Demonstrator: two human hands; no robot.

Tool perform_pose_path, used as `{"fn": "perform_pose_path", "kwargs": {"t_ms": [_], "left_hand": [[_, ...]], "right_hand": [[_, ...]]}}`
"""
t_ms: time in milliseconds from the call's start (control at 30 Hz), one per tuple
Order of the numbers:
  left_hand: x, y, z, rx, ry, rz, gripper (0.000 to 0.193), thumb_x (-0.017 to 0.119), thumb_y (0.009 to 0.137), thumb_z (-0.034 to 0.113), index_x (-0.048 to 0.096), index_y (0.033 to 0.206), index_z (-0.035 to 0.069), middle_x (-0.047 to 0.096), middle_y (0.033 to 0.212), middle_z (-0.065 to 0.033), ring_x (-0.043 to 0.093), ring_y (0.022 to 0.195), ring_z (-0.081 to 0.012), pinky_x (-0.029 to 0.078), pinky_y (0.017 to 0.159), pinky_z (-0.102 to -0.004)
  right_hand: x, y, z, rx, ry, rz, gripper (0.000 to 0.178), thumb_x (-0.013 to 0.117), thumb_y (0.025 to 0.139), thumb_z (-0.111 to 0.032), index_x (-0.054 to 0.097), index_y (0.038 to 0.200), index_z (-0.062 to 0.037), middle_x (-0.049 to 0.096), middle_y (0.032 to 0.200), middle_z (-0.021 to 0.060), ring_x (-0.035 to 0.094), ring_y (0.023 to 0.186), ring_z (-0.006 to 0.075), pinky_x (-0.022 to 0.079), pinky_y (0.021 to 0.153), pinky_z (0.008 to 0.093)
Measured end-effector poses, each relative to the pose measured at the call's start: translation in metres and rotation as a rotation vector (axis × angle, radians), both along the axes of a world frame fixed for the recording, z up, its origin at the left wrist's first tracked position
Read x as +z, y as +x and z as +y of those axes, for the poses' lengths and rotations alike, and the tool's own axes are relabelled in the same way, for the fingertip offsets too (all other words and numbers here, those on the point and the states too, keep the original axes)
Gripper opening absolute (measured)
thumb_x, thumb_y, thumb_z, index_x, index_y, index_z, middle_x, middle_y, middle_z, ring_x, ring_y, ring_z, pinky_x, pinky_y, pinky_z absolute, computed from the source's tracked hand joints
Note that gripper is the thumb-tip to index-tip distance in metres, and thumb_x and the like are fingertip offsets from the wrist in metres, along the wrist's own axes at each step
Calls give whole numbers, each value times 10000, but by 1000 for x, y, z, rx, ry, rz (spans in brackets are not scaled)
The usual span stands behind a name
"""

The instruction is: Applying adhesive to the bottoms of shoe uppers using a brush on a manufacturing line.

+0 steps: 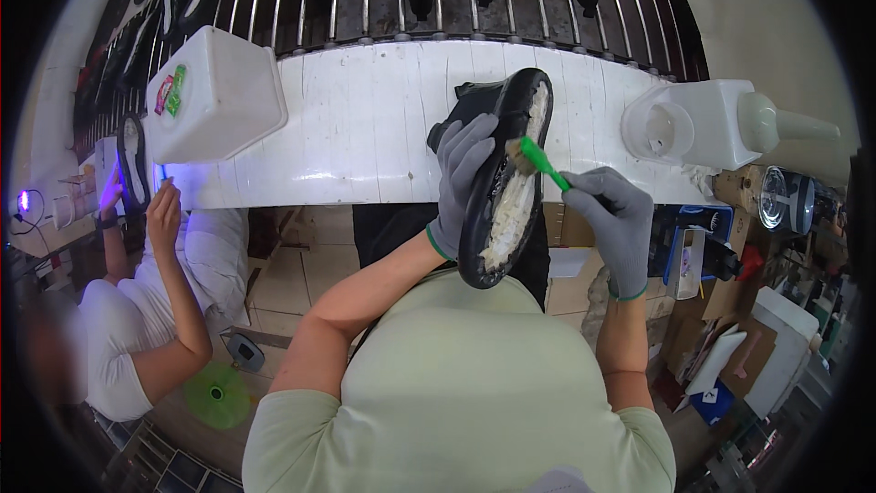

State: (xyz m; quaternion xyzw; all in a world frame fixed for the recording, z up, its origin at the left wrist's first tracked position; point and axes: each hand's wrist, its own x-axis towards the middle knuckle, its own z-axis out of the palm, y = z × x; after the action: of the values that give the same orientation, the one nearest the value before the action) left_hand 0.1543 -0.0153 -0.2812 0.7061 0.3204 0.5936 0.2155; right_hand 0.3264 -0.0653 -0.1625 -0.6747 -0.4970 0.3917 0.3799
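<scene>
A black shoe [481, 242] is held up over the near edge of the white bench, its underside turned up and showing a whitish, rough middle inside a black rim. My left hand [459, 173], in a grey glove with a green cuff, is closed around the shoe's side. In my gloved right hand [616, 219] is a brush with a green handle [542, 162], pinched between thumb and fingers. Its bristles [521, 157] touch the shoe's underside near the middle.
A white bench [365, 110] runs across in front, with a conveyor of metal rollers [365, 0] carrying shoes behind it. A white plastic container [219, 96] stands left; a white jug [712, 123] lies right. At left, a co-worker's hand [164, 210] works beside another shoe [133, 160].
</scene>
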Motion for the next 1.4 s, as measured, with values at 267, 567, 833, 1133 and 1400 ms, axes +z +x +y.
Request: {"fn": "perform_pose_path", "kwargs": {"t_ms": [267, 567, 833, 1133, 1400], "left_hand": [[12, -5, -2, -13, -56, 57, 626, 692, 815, 139, 364, 1342, 64, 464, 1363, -192, 462, 1262, -351, 276, 1091, -533], [6, 0, -1, 5, 9, 35, 616, 691, 819, 142, 365, 1335, 61, 462, 1364, -196, 464, 1267, -351, 267, 1101, -533], [8, -1, -6, -1, -15, -3, 674, 704, 806, 85, 333, 1368, 54, 449, 1374, -189, 450, 1289, -352, 288, 1108, -528], [14, -3, -1, -23, -51, -26, 673, 715, 785, 76, 358, 1355, 50, 463, 1359, -183, 469, 1260, -352, 349, 1068, -486], [29, -9, 5, -49, -38, 25, 658, 711, 781, 107, 387, 1351, 54, 499, 1334, -178, 501, 1213, -355, 373, 1039, -471]], "right_hand": [[-33, 20, 24, -69, -18, -35, 181, 728, 823, -134, 742, 952, -9, 580, 680, -50, 359, 561, 15, 284, 507, 207], [-49, 34, 56, -171, 79, -204, 215, 728, 830, -161, 735, 974, -2, 588, 653, -42, 352, 552, 16, 270, 492, 216], [-27, 36, 44, -14, -131, -24, 169, 727, 825, -123, 745, 950, -11, 578, 660, -62, 390, 577, 10, 283, 513, 204], [-2, 19, 13, 106, -53, 61, 140, 725, 789, -26, 740, 925, 5, 635, 735, 9, 498, 644, 33, 361, 557, 202], [25, 4, 1, 174, 26, -45, 215, 741, 740, 13, 741, 955, 2, 680, 786, 77, 606, 693, 102, 455, 626, 232]]}}
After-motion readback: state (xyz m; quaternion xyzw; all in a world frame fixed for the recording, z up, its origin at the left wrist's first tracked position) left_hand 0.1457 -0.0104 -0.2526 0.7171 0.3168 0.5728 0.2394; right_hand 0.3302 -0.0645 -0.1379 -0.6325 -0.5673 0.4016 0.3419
